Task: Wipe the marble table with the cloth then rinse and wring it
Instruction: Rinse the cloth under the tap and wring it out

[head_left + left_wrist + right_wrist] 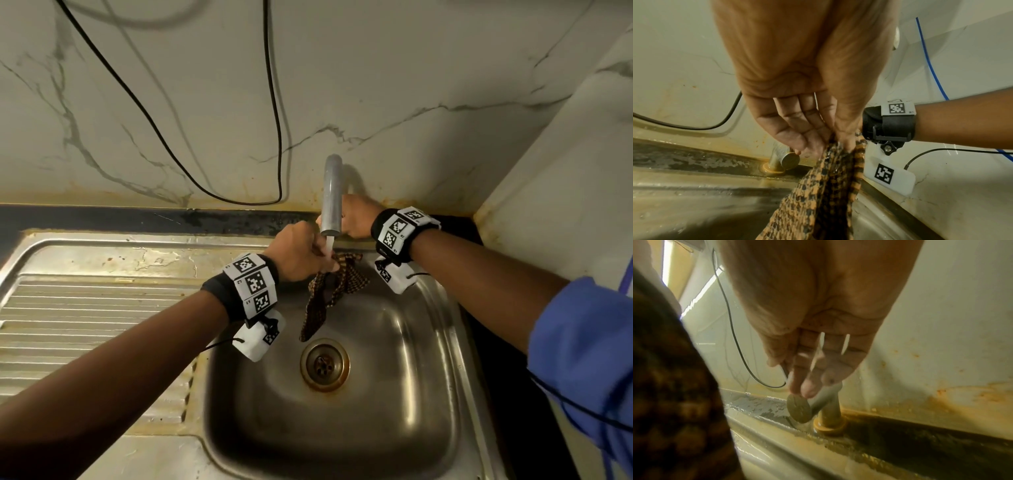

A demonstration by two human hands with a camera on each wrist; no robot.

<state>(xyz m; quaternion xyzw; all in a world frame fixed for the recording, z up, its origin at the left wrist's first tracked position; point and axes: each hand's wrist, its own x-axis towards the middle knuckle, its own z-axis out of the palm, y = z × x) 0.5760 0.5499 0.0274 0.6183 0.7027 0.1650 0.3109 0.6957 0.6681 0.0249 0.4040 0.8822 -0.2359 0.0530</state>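
Left hand (298, 253) pinches top of checked cloth (329, 291) between thumb and fingertips; cloth hangs under tap spout (331, 195), in thin water stream, lower end just short of drain (324, 364). Right hand (356, 219) reaches behind spout, fingers on tap lever (818, 400), seemingly gripping it, view blurred. Steel sink (428, 342) below; marble wall beyond.

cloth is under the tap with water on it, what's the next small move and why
Probably feed more cloth into the stream with the left hand. Only the pinched top sits under the tap; the rest hangs toward the drain. The right hand is at the tap handle, so flow can be adjusted.
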